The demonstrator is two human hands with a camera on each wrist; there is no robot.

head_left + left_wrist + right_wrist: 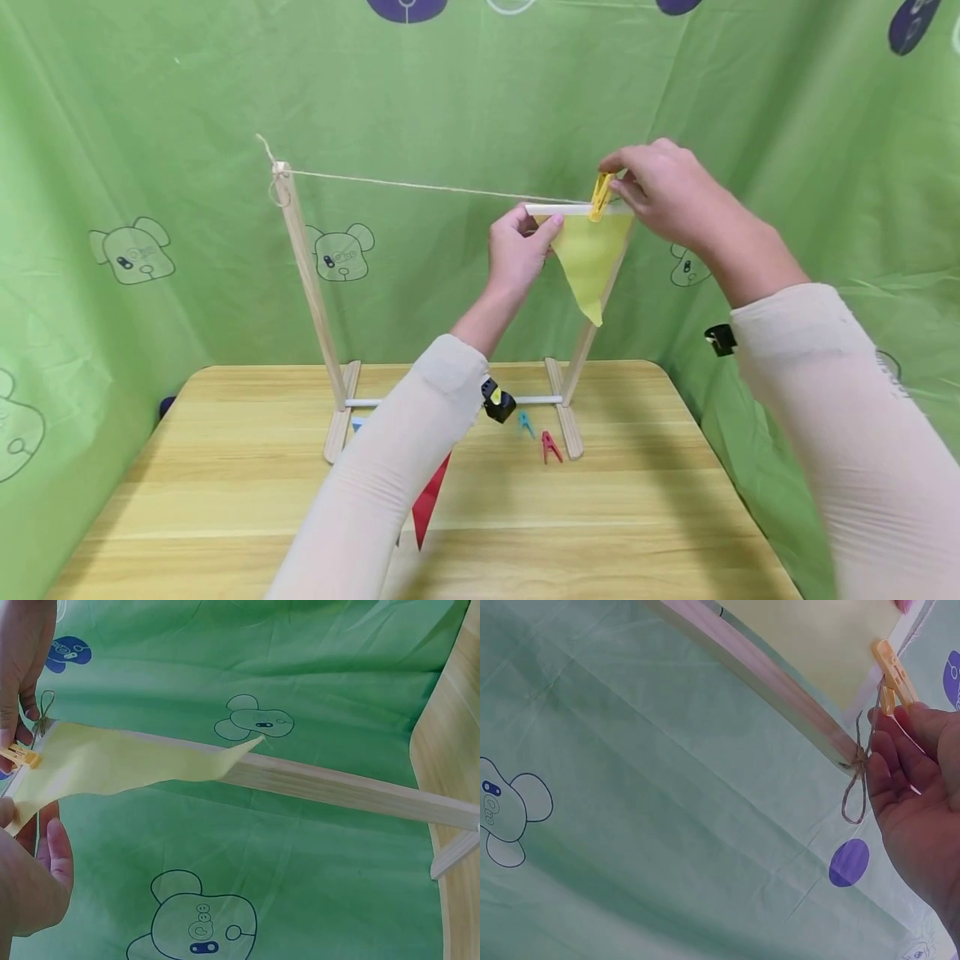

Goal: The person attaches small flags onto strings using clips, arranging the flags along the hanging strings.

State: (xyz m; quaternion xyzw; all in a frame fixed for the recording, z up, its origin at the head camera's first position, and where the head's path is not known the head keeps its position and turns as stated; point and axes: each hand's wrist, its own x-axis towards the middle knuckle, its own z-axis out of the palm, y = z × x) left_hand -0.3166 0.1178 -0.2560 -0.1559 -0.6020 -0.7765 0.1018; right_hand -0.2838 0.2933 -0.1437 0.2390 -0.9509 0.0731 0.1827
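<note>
A yellow triangular pennant (588, 258) with a white top strip hangs point down at the string (420, 185), near the right post (579, 367). My left hand (517, 250) pinches its upper left corner between thumb and fingers. With thumb and fingertips, my right hand (667, 192) grips the yellow clothespin (601, 198), whose jaws sit over the strip toward the pennant's right side. In the right wrist view, the string's knot and loop (859, 759) show at the post top, close to the right fingers.
The string runs to a left wooden post (309, 267); a white rod (536, 400) joins the two feet. On the table (615, 517) lie a blue clothespin (527, 425), a red clothespin (551, 447) and a red pennant (431, 502), partly hidden by the left sleeve. Green cloth (465, 92) hangs around.
</note>
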